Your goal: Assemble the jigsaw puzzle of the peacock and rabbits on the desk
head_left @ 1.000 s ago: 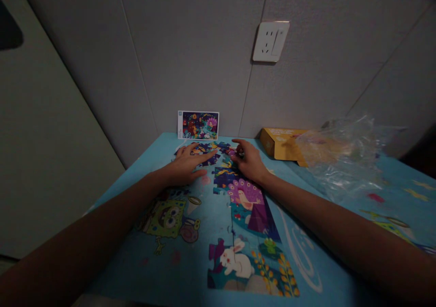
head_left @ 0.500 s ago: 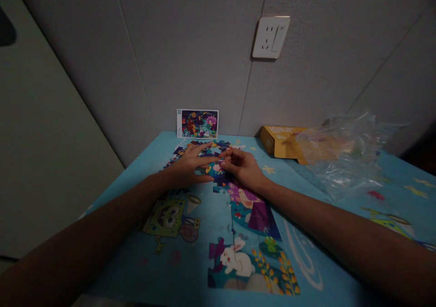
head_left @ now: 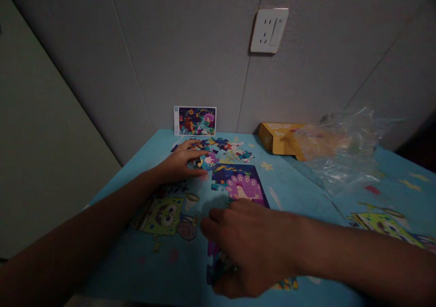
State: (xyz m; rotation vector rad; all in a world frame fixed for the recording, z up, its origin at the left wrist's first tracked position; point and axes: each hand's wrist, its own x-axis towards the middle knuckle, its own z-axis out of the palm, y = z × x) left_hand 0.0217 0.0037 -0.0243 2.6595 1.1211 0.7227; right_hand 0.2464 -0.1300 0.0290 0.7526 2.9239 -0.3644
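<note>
My left hand [head_left: 179, 164] lies open over a heap of loose jigsaw pieces [head_left: 222, 142], fingers spread and covering some of them. A few more pieces [head_left: 208, 160] show by its fingertips. Nearer to me my right hand [head_left: 252, 248] arches over the joined part of the jigsaw puzzle [head_left: 243, 184]. Its fingers are bent, with the thumb well apart from them, and no piece shows between them. It hides most of the lower puzzle; a purple piece peeks out at the left edge. A pink peacock pattern is visible beyond the hand.
A picture card [head_left: 196, 121] leans on the wall at the back. To the right are a yellow box [head_left: 282, 139] and a crumpled clear plastic bag [head_left: 344, 152]. The blue tabletop [head_left: 190, 270] carries cartoon prints. A socket [head_left: 269, 31] is on the wall.
My right hand has left the loose pieces by my left hand and come down toward me over the lower joined puzzle. My left hand has shifted slightly left.
</note>
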